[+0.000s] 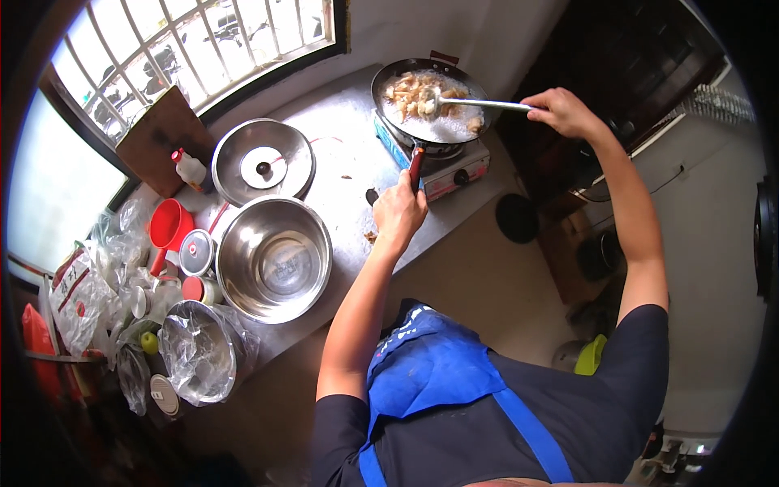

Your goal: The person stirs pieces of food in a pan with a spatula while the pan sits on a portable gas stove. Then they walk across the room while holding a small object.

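A dark wok [381, 96] sits on a portable gas stove [462, 176] at the far end of the counter. My left hand [400, 204] is closed round the wok's reddish-brown handle [415, 162]. My right hand [560, 112], to the right of the wok, grips the pale handle of a long cooking spatula [487, 104]. The spatula's head lies among golden-brown food pieces [415, 88], partly hidden by them. White bubbling foam [446, 130] surrounds the pieces; I cannot tell what food they are.
Left of the wok are a steel lid [235, 174], an empty steel bowl [280, 284], a red dipper [169, 223] and a white bottle [190, 169]. Nearer stand a plastic-covered bowl [195, 357] and several plastic bags [85, 300]. A wooden board [166, 134] leans by the barred window.
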A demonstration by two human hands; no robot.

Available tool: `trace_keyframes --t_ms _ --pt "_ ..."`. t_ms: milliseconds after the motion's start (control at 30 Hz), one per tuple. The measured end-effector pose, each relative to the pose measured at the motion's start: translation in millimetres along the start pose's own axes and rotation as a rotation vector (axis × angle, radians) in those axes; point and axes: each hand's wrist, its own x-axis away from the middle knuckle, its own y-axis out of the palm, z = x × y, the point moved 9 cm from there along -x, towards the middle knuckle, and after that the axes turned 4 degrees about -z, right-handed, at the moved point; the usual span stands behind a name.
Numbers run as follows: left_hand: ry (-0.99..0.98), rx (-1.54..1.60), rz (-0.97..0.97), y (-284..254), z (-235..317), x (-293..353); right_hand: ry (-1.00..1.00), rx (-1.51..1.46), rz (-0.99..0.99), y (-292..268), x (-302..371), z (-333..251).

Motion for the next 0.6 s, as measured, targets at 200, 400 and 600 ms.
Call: trace_keyframes --t_ms 200,400,600 --pt "-0.016 0.007 -0.025 -1.5 1.2 -0.5 -0.085 0.358 -0.044 -27.1 -44.6 -32.0" --pt "-0.030 0.004 -0.033 0.1 -2.7 -1.3 -0.288 0.505 -0.140 -19.6 -73.1 -103.4" --pt "-0.026 0.048 -0.055 -1.4 -0.9 -1.0 -0.293 0.741 -0.020 29.6 -97.8 -142.8"
